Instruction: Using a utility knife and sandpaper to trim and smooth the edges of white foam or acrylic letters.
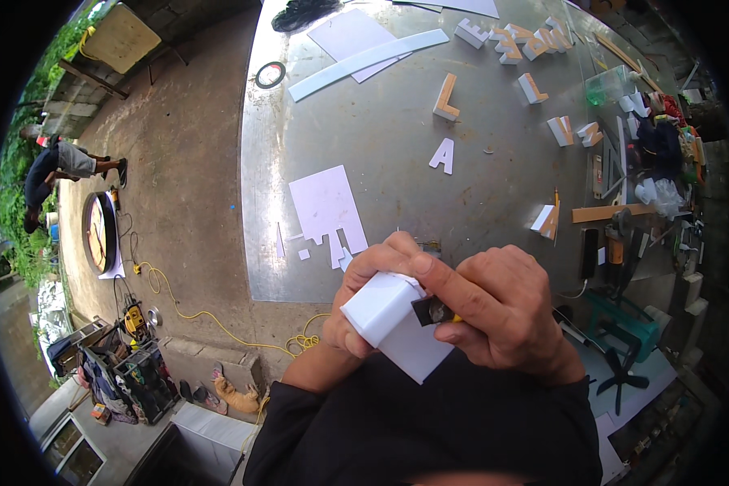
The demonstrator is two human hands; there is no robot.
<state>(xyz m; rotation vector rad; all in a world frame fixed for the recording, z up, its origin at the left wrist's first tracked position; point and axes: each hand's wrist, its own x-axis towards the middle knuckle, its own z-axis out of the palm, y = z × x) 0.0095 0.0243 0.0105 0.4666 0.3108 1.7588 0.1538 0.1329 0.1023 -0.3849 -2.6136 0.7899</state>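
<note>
In front of my chest, my left hand is closed round a white box-like piece with a folded, angular shape. My right hand grips a small black-and-yellow tool, its flat dark end against the side of the white piece. The fingers of both hands nearly meet at the top of the piece, where the edge looks ragged. Just beyond my left hand, a cut white sheet lies on the metal table among small offcuts.
Several white letter-shaped blocks with brown faces stand about the table. A flat white letter, a long strip and a tape roll lie there too. Tools clutter the right side. A yellow cord crosses the floor; a person bends at far left.
</note>
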